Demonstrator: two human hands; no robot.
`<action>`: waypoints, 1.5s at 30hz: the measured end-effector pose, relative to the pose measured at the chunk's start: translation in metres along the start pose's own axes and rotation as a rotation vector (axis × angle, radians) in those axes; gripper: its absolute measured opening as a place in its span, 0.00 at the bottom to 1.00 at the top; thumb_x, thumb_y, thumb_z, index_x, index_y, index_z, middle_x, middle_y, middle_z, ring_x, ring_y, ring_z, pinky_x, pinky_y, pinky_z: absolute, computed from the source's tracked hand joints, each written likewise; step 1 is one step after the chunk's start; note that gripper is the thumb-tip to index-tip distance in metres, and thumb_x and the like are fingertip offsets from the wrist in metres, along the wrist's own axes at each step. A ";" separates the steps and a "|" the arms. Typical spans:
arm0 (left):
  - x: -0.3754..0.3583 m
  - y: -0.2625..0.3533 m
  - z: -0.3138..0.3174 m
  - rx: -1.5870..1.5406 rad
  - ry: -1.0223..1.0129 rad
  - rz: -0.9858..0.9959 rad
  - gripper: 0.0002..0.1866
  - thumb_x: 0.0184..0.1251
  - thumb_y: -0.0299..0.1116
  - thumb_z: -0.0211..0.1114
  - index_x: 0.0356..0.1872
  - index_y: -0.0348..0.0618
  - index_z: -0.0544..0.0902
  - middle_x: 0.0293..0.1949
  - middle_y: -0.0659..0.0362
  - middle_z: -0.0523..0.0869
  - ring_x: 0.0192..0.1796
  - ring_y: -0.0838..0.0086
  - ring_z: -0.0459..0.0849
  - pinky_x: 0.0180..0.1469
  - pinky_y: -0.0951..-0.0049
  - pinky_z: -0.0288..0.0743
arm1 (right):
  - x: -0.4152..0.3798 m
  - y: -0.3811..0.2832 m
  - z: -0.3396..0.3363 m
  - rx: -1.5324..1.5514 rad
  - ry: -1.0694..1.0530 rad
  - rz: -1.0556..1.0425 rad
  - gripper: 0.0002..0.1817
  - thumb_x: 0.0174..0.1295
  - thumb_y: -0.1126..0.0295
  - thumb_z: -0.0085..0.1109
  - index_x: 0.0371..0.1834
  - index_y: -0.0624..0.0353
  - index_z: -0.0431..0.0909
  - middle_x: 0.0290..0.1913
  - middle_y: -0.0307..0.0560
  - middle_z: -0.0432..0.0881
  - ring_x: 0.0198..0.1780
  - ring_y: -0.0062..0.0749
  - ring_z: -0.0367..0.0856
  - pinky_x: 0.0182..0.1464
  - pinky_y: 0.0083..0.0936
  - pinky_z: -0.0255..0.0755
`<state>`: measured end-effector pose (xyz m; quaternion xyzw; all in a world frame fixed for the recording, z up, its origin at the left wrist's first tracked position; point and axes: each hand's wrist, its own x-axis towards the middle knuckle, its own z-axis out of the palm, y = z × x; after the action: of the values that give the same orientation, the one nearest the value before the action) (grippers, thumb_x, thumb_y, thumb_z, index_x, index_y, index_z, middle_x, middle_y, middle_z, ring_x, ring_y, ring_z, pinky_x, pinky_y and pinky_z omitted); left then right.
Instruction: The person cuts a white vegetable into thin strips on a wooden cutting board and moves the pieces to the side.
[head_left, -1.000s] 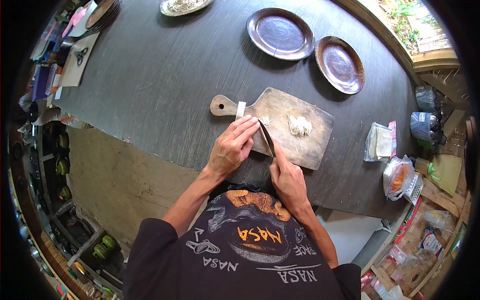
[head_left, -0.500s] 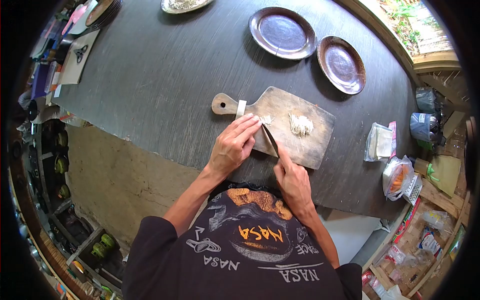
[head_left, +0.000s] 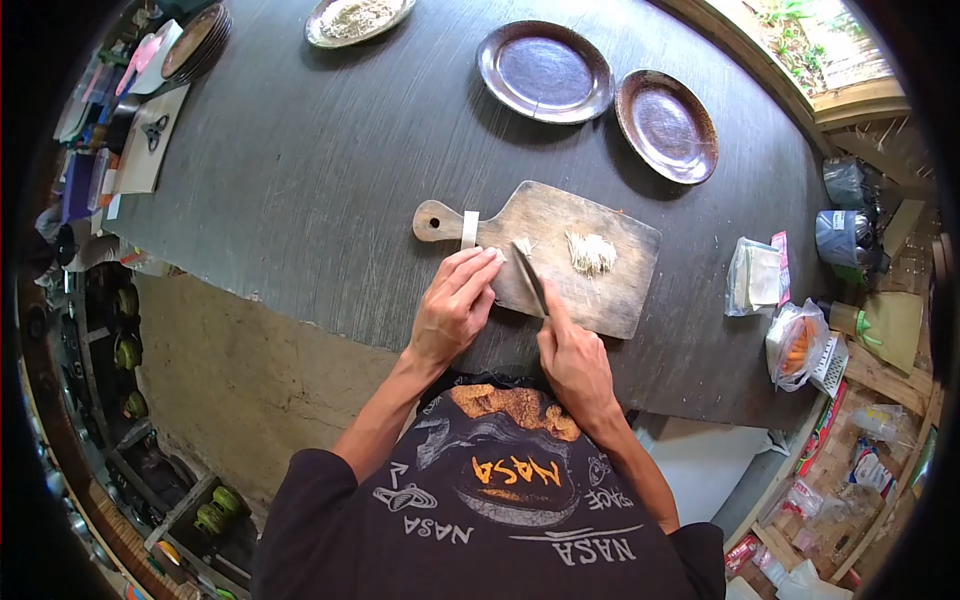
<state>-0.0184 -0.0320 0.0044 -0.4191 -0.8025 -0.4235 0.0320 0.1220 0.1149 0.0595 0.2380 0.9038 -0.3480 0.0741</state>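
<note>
A wooden cutting board point(head_left: 625, 300) with a round-ended handle lies in front of me. My right hand point(head_left: 578, 362) grips a dark-bladed knife point(head_left: 531, 282), index finger stretched along its back, tip down on the board. Beside the blade, the bunched fingers of my left hand point(head_left: 453, 308) pinch a small pale piece point(head_left: 498, 256), mostly covered by the fingertips. A few fine pale strips point(head_left: 526, 244) lie by the knife tip. Farther right on the board rests a heap of thin pale strips point(head_left: 592, 254). One flat whitish stick point(head_left: 470, 229) lies across the handle's neck.
Two brown plates point(head_left: 545, 72) point(head_left: 667, 127) stand beyond the board, and a dish of pale shreds point(head_left: 358, 18) is at the far edge. Plastic bags point(head_left: 797, 346) lie at the right. Scissors point(head_left: 154, 132) and stacked plates point(head_left: 200, 42) are at the far left.
My left fingertips have drawn back from the blade, leaving a small gap, and the pale piece now shows at them. The knife remains on the board. The view has shifted slightly.
</note>
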 end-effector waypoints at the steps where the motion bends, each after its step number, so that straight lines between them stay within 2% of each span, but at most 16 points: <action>1: 0.001 0.000 0.000 0.003 0.004 -0.003 0.20 0.63 0.17 0.68 0.57 0.37 0.89 0.59 0.54 0.90 0.63 0.59 0.86 0.68 0.61 0.81 | -0.001 0.002 0.000 0.001 -0.002 -0.003 0.36 0.73 0.71 0.54 0.85 0.53 0.60 0.30 0.67 0.86 0.30 0.62 0.87 0.37 0.54 0.79; 6: 0.009 0.000 0.005 -0.016 0.018 0.007 0.21 0.63 0.17 0.69 0.58 0.38 0.88 0.58 0.54 0.90 0.63 0.59 0.86 0.68 0.60 0.81 | -0.012 0.019 0.001 0.017 0.146 0.023 0.35 0.73 0.71 0.54 0.85 0.59 0.60 0.27 0.65 0.84 0.28 0.61 0.86 0.36 0.54 0.80; 9: 0.015 0.001 0.006 -0.018 -0.010 0.016 0.21 0.63 0.18 0.69 0.58 0.38 0.88 0.58 0.54 0.90 0.63 0.58 0.85 0.68 0.60 0.80 | -0.007 0.017 0.004 -0.020 0.152 -0.059 0.36 0.73 0.71 0.55 0.85 0.58 0.60 0.27 0.66 0.84 0.28 0.61 0.86 0.37 0.55 0.80; 14: 0.014 -0.004 0.007 0.009 -0.034 0.012 0.20 0.63 0.19 0.70 0.57 0.39 0.89 0.58 0.55 0.90 0.64 0.60 0.86 0.68 0.60 0.79 | -0.003 0.011 0.002 -0.049 0.110 0.003 0.36 0.74 0.72 0.54 0.85 0.56 0.59 0.28 0.67 0.85 0.30 0.63 0.87 0.37 0.57 0.79; 18: 0.019 -0.001 0.004 0.068 -0.051 0.037 0.18 0.62 0.21 0.72 0.55 0.41 0.89 0.57 0.59 0.91 0.64 0.66 0.86 0.67 0.62 0.77 | -0.011 0.015 -0.002 -0.017 0.163 0.087 0.35 0.74 0.73 0.53 0.85 0.57 0.59 0.28 0.67 0.84 0.30 0.63 0.87 0.36 0.55 0.79; 21: 0.023 -0.001 0.008 0.068 -0.056 0.041 0.18 0.62 0.22 0.72 0.55 0.42 0.89 0.57 0.60 0.92 0.64 0.68 0.86 0.67 0.63 0.75 | -0.013 0.017 0.001 0.001 0.188 -0.001 0.36 0.74 0.73 0.53 0.85 0.58 0.59 0.28 0.66 0.84 0.28 0.61 0.86 0.35 0.53 0.79; 24: 0.024 0.000 0.009 0.070 -0.055 0.036 0.18 0.62 0.22 0.73 0.54 0.42 0.90 0.57 0.60 0.92 0.64 0.68 0.86 0.67 0.63 0.75 | -0.013 0.014 0.000 -0.037 0.061 -0.046 0.36 0.74 0.73 0.53 0.85 0.58 0.59 0.28 0.65 0.84 0.27 0.60 0.86 0.35 0.53 0.79; 27: 0.020 -0.001 0.009 0.077 -0.054 0.035 0.18 0.62 0.22 0.73 0.54 0.43 0.90 0.56 0.60 0.92 0.64 0.68 0.87 0.67 0.63 0.75 | -0.017 0.018 -0.001 -0.032 0.123 -0.030 0.35 0.73 0.73 0.54 0.85 0.58 0.60 0.28 0.64 0.84 0.27 0.59 0.86 0.35 0.52 0.79; 29: 0.020 -0.001 0.010 0.079 -0.046 0.040 0.18 0.62 0.22 0.73 0.54 0.43 0.90 0.56 0.60 0.92 0.64 0.68 0.87 0.66 0.63 0.74 | -0.018 0.019 -0.006 0.034 0.133 0.114 0.35 0.73 0.73 0.54 0.85 0.58 0.60 0.28 0.64 0.84 0.28 0.58 0.86 0.36 0.53 0.79; 30: 0.021 -0.001 0.010 0.084 -0.044 0.034 0.18 0.62 0.22 0.73 0.54 0.43 0.90 0.56 0.61 0.92 0.64 0.68 0.87 0.66 0.63 0.74 | -0.018 0.021 -0.005 0.034 0.132 0.116 0.35 0.73 0.73 0.54 0.85 0.58 0.60 0.28 0.64 0.84 0.28 0.58 0.86 0.36 0.53 0.79; 33: 0.021 -0.002 0.013 0.076 -0.041 0.030 0.18 0.62 0.22 0.72 0.54 0.44 0.90 0.56 0.61 0.92 0.64 0.69 0.86 0.66 0.64 0.73 | -0.018 0.020 0.000 0.038 0.081 -0.093 0.35 0.74 0.72 0.54 0.85 0.57 0.60 0.27 0.64 0.84 0.28 0.58 0.86 0.36 0.54 0.78; 37: 0.018 -0.003 0.012 0.052 -0.026 0.006 0.18 0.62 0.22 0.72 0.54 0.44 0.90 0.57 0.61 0.92 0.64 0.68 0.86 0.67 0.63 0.72 | -0.015 0.014 -0.002 0.002 0.004 -0.063 0.35 0.74 0.73 0.54 0.85 0.57 0.61 0.27 0.65 0.84 0.28 0.59 0.86 0.36 0.54 0.78; 39: 0.020 -0.002 0.011 0.049 -0.030 0.006 0.18 0.63 0.22 0.71 0.55 0.44 0.90 0.57 0.61 0.92 0.65 0.68 0.86 0.67 0.63 0.72 | -0.017 0.021 0.001 0.024 0.144 0.019 0.34 0.74 0.73 0.54 0.84 0.57 0.61 0.28 0.66 0.84 0.28 0.60 0.86 0.36 0.55 0.78; 42: 0.019 0.000 0.013 0.054 -0.045 0.012 0.19 0.63 0.22 0.71 0.56 0.44 0.90 0.58 0.61 0.91 0.65 0.67 0.86 0.68 0.63 0.73 | -0.017 0.022 -0.006 0.074 0.155 0.087 0.34 0.74 0.73 0.53 0.84 0.57 0.62 0.28 0.66 0.84 0.28 0.60 0.86 0.37 0.55 0.78; 44: 0.018 0.000 0.014 0.062 -0.060 0.028 0.19 0.64 0.22 0.70 0.57 0.44 0.89 0.58 0.60 0.91 0.65 0.66 0.85 0.68 0.62 0.73 | -0.016 0.020 -0.004 0.074 0.148 0.078 0.33 0.74 0.73 0.54 0.84 0.57 0.63 0.28 0.67 0.84 0.28 0.61 0.86 0.37 0.55 0.78; 45: 0.017 -0.001 0.015 0.056 -0.045 0.028 0.20 0.64 0.22 0.70 0.57 0.43 0.89 0.59 0.60 0.91 0.66 0.66 0.85 0.68 0.62 0.74 | -0.014 0.020 -0.001 0.070 0.161 0.003 0.33 0.74 0.73 0.54 0.84 0.57 0.63 0.28 0.67 0.84 0.28 0.61 0.86 0.37 0.54 0.78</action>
<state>-0.0251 -0.0109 0.0013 -0.4385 -0.8087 -0.3907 0.0318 0.1440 0.1230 0.0523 0.2690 0.8938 -0.3587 -0.0068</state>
